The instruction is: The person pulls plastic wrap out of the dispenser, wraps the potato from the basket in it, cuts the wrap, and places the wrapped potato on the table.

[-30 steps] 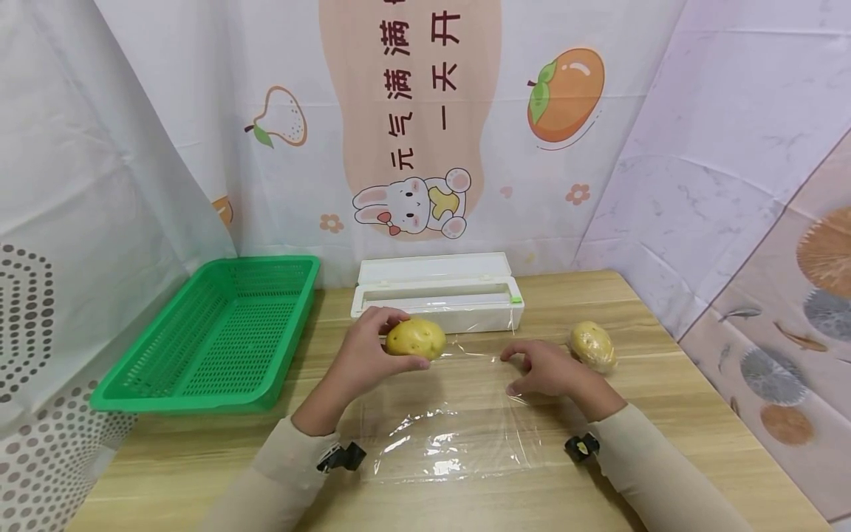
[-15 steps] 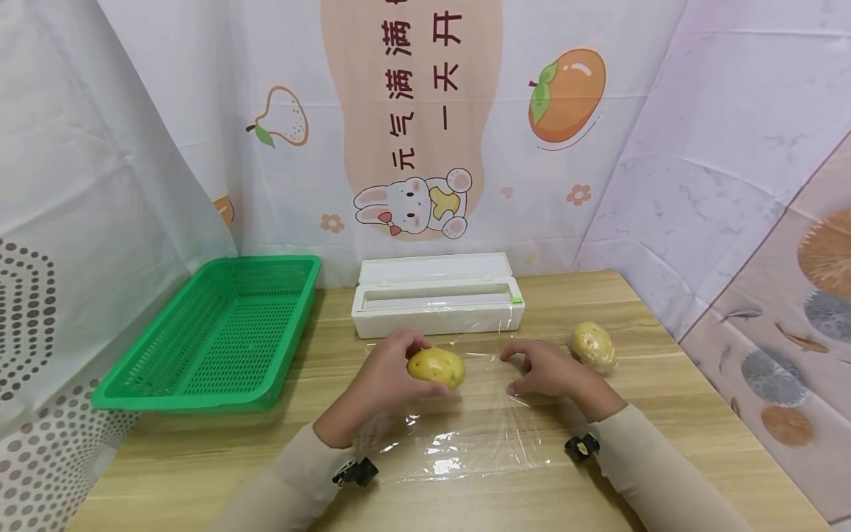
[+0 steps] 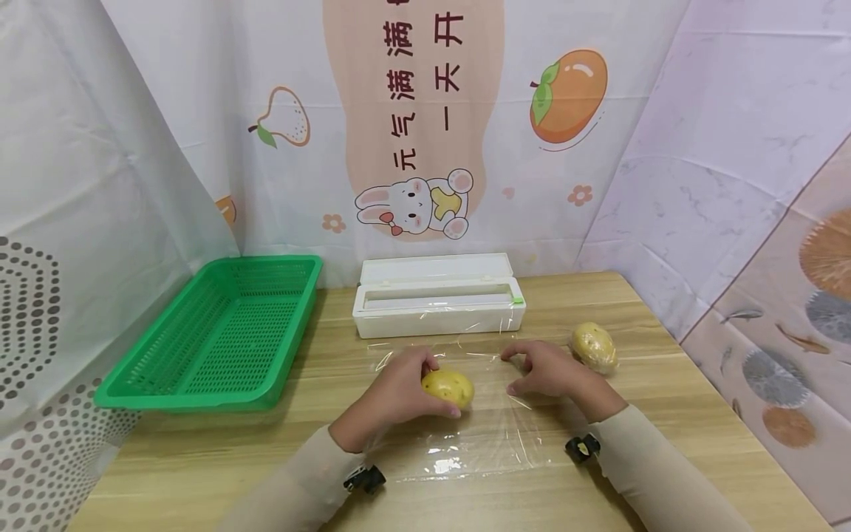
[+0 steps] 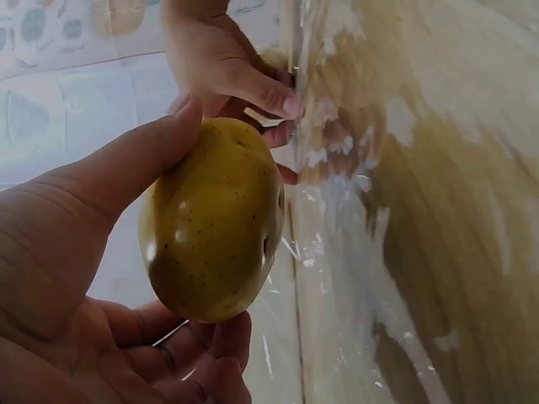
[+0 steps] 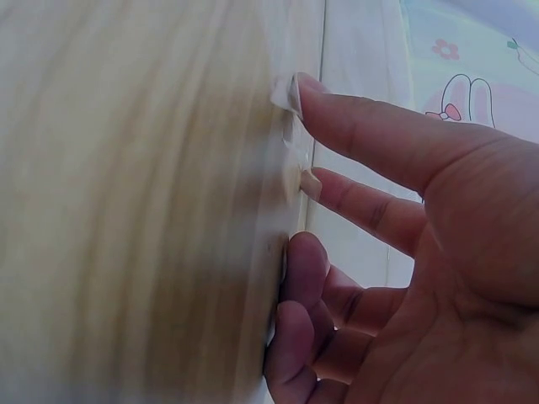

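Note:
My left hand (image 3: 402, 395) grips a yellow potato (image 3: 448, 389) between thumb and fingers, over a sheet of clear cling film (image 3: 465, 451) spread on the table. In the left wrist view the potato (image 4: 215, 223) shows bare, speckled skin; whether its underside touches the film is hard to tell. My right hand (image 3: 545, 369) rests at the film's right side, thumb and forefinger apart. In the right wrist view, that hand's fingertips (image 5: 307, 261) touch the film-covered tabletop. Just beyond the right wrist lies a second potato (image 3: 594, 347), wrapped in film.
Behind the film stands a white cling film box (image 3: 439, 321) with its lid raised and a green slider at its right end. Film runs from its front edge. A green plastic basket (image 3: 282, 369) sits at the left. Printed cloth (image 3: 299, 192) hangs behind the wooden table (image 3: 665, 428).
My left hand has carried the potato toward me and to the right, lower over the middle of the film. My right hand has stayed in place.

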The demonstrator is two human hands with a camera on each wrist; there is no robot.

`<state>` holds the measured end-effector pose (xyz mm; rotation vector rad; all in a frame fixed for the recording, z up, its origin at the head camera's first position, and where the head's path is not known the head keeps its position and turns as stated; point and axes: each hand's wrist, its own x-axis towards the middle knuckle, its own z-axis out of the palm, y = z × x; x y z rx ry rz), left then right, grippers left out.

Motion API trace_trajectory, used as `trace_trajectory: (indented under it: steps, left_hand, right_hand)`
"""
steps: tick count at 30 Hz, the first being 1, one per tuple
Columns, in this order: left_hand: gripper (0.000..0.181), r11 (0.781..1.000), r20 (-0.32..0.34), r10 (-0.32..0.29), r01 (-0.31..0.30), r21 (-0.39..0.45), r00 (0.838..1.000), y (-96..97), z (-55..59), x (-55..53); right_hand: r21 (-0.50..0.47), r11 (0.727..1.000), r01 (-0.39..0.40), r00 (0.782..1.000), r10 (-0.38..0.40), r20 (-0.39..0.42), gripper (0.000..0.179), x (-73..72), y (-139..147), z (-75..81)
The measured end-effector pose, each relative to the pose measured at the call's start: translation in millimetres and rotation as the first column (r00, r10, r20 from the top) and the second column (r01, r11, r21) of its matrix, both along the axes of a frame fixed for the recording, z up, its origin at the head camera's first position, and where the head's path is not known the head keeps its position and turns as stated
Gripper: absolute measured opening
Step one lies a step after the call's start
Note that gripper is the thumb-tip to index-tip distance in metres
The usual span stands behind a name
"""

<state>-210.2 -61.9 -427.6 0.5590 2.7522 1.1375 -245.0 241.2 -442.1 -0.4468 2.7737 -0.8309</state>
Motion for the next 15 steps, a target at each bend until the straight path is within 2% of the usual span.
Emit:
trace_trajectory:
  steps: [7,15]
  left_hand:
    - [0.074,0.998,0.016,-0.045,0.046,-0.045,0.999,4.8,-9.7,0.8]
    - [0.075,0.992,-0.014,-0.070,0.068,-0.105,0.997,5.0,-12.8,1.9]
  right_hand:
    - [-0.002,1.000,0.001,1.000,-0.001,0.003,0.057,0.4,0.2,-0.3]
    - [-0.009,1.000,-0.005,1.000,0.005,-0.001,0.057,0.0,0.0,0.1]
